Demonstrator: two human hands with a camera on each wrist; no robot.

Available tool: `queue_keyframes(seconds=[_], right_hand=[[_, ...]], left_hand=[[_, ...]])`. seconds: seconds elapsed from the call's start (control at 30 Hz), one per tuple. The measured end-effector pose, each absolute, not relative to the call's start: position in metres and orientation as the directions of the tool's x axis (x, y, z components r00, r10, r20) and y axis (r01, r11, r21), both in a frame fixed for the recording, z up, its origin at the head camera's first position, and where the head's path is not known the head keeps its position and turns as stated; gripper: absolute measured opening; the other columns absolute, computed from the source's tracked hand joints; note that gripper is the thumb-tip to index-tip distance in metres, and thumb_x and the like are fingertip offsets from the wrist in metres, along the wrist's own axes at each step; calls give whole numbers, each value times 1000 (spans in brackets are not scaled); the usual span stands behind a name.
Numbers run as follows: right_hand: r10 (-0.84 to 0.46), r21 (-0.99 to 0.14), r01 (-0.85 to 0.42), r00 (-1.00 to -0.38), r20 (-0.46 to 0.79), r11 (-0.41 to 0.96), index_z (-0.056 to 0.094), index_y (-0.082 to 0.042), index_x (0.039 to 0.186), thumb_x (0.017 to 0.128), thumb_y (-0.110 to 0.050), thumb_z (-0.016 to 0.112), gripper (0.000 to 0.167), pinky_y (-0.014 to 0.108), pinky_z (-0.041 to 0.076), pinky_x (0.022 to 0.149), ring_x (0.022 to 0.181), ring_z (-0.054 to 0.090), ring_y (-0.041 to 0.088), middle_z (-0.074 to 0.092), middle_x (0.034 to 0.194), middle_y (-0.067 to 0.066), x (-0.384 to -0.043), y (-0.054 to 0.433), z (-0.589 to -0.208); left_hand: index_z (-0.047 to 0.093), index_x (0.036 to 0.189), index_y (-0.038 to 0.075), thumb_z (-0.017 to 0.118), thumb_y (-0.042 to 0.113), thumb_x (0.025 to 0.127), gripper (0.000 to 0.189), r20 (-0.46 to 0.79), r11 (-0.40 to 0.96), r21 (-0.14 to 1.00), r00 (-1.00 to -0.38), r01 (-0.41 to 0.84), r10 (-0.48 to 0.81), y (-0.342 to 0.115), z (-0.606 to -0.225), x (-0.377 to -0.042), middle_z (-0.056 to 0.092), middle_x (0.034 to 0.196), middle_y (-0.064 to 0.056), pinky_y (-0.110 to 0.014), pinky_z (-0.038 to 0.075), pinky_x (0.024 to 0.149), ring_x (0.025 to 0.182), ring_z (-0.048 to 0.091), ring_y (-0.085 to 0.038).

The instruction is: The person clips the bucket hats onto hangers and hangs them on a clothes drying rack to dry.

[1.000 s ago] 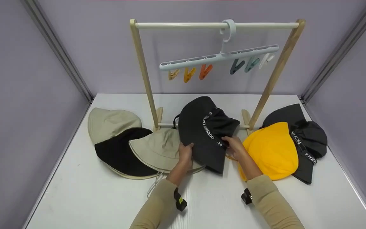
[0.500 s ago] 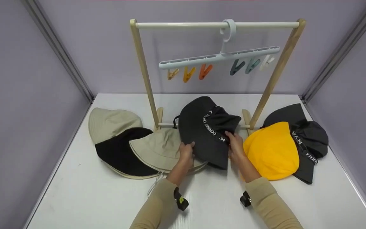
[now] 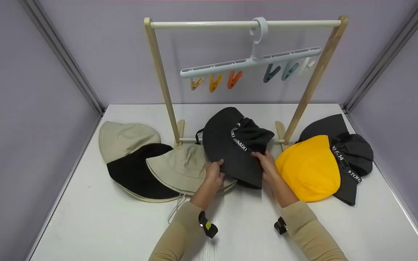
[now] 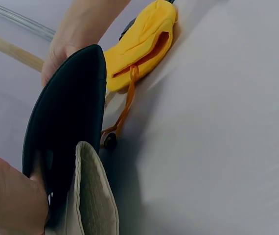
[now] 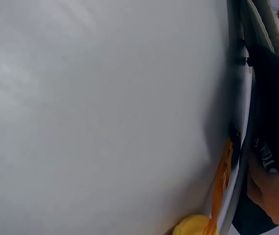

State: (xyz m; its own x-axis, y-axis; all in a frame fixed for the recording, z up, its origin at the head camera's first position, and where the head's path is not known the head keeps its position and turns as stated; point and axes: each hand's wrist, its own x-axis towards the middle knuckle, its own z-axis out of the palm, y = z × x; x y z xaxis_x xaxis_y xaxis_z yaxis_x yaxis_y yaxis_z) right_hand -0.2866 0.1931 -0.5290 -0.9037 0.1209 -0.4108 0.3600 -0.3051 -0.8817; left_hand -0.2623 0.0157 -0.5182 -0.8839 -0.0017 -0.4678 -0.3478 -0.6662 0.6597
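Observation:
Both hands hold a black bucket hat (image 3: 230,148) with a band of white lettering, at the middle of the table in the head view. Its brim lies toward the left and front, and its crown points right. My left hand (image 3: 213,172) pinches the brim's near left edge, with the thumb on top. Near the lettered band, my right hand (image 3: 267,165) grips the hat, its thumb on the cloth and the other fingers hidden below. A beige bucket hat (image 3: 183,168) lies beside the left hand, partly under the black one. Right of the right hand is a yellow hat (image 3: 310,170).
A wooden rack (image 3: 162,79) stands behind, bearing a pale blue hanger (image 3: 249,63) with several coloured clips. At left lie another beige hat (image 3: 127,139) and a black-faced one (image 3: 140,174). A second lettered black hat (image 3: 356,156) is at right. An orange cord (image 4: 127,105) trails from the yellow hat.
The black hat's near brim edge has shifted slightly right and up, and the right hand has changed its hold along the band. The head view has tilted a little. The left hand keeps its hold.

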Motion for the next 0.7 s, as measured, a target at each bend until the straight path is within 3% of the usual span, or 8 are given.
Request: queue_keyframes(seconds=[0.17,0.27,0.33,0.53,0.7], right_hand=[[48,-824,478,-856,-514,-304,45,2,120,88,-20,60,42,26,48,71,80,57,15,57,99,7,-285,195,-530],[35,-804,485,-849,-527,-345,49,2,112,87,-17,62,34,27,49,69,75,60,15,61,88,4,-285,197,-528],[51,-821,458,-863,-503,-343,48,2,115,87,-14,62,35,28,49,69,75,60,15,61,87,4,-285,198,-525],[134,-919,350,-917,-375,-181,37,4,133,89,-13,59,52,29,43,79,90,55,18,54,111,11,-282,202,-511],[206,-963,258,-941,-268,-78,36,6,133,91,-12,57,51,33,37,88,101,48,24,48,121,18,-281,201,-497]], left_hand=[[13,140,-9,40,-5,94,53,-463,-676,651,-887,-345,7,19,-516,-263,28,141,-24,-39,27,102,129,29,-34],[12,141,-7,41,-4,94,55,-463,-659,664,-886,-353,9,20,-516,-264,26,142,-24,-39,26,102,130,28,-34],[13,141,-7,41,-3,94,55,-455,-641,680,-891,-357,14,21,-517,-264,27,142,-24,-39,27,102,129,29,-34],[13,141,-7,47,2,93,60,-473,-555,722,-880,-413,39,26,-519,-260,28,141,-24,-37,29,101,128,31,-33],[14,141,-7,51,8,92,63,-461,-498,766,-887,-407,16,31,-515,-259,34,137,-24,-37,30,100,125,36,-32]])
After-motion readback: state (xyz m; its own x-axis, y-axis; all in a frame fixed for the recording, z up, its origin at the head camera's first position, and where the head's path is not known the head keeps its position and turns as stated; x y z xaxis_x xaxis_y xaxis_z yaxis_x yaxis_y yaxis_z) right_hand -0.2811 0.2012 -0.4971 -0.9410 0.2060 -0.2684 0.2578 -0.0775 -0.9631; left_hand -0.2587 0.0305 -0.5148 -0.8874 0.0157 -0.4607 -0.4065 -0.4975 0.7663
